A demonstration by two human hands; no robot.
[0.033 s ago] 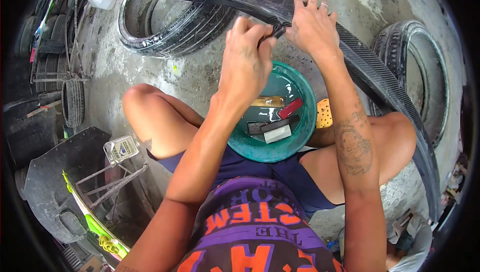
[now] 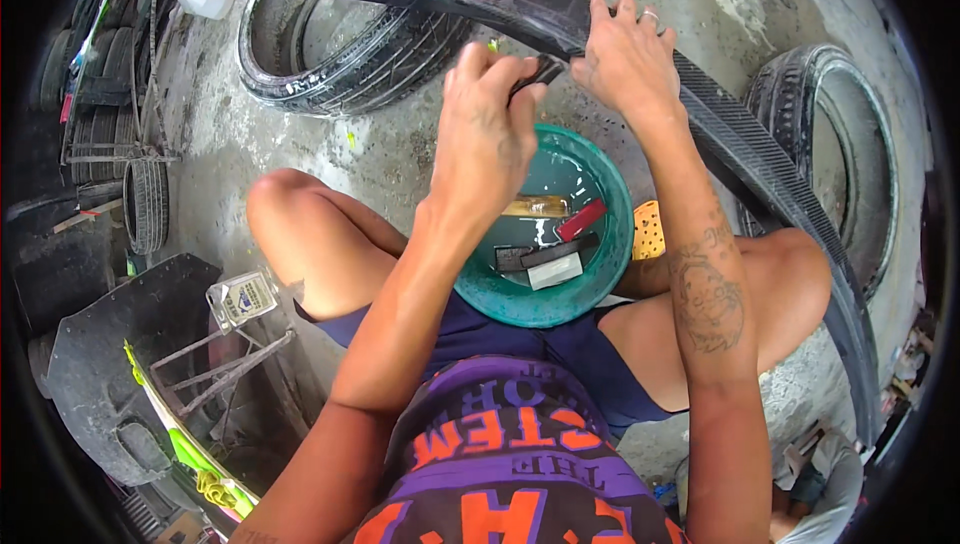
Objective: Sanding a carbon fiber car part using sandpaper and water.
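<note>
A long, curved, dark strip with a woven carbon-fibre look (image 2: 745, 129) arcs from the upper left of the frame to the lower right. It seems light for its length and fairly stiff, though its glossy, wet-looking stretches may be slippery and its thin edges could chip; a broad grip across its width, near the middle, looks surest. There the right hand (image 2: 630, 62) lies over it, fingers moderately spread, tips at the far edge; what they do underneath is hidden. Just left, the left hand (image 2: 490, 104) is curled, its fingers pinched on a small, dark, flat block (image 2: 540, 74) near the strip's close edge; contact is unclear. Black rubber tyres lie at upper left (image 2: 400, 69) and right (image 2: 775, 104), the strip crossing both. At centre, a round green plastic basin (image 2: 622, 194) holds water, a red block (image 2: 582, 220) and a white block (image 2: 555, 271).
</note>
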